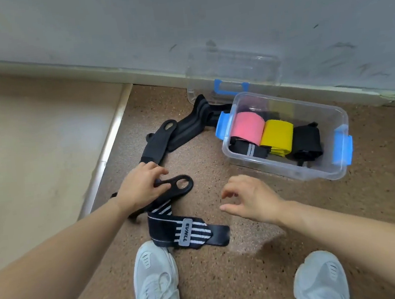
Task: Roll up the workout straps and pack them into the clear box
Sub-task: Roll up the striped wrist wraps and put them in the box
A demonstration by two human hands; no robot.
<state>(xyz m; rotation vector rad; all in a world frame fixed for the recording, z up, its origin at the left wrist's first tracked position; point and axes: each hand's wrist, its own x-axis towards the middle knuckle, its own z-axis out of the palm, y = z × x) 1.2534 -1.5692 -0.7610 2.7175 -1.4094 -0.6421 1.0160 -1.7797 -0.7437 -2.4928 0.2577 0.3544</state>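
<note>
The left hand (141,185) grips a black strap (181,187) on the floor (217,281), its looped end pointing right. The striped strap (190,230) slants toward lower right, its tag reading roughly "EVWLL". The right hand (250,199) hovers, loosely curled and empty. The clear box (288,169) holds rolled straps.

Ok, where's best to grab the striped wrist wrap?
On the striped wrist wrap, pinch the plain black end, coming from the right with the right hand: it lies flat and free, while the other end runs under the black strap the left hand holds.
</note>
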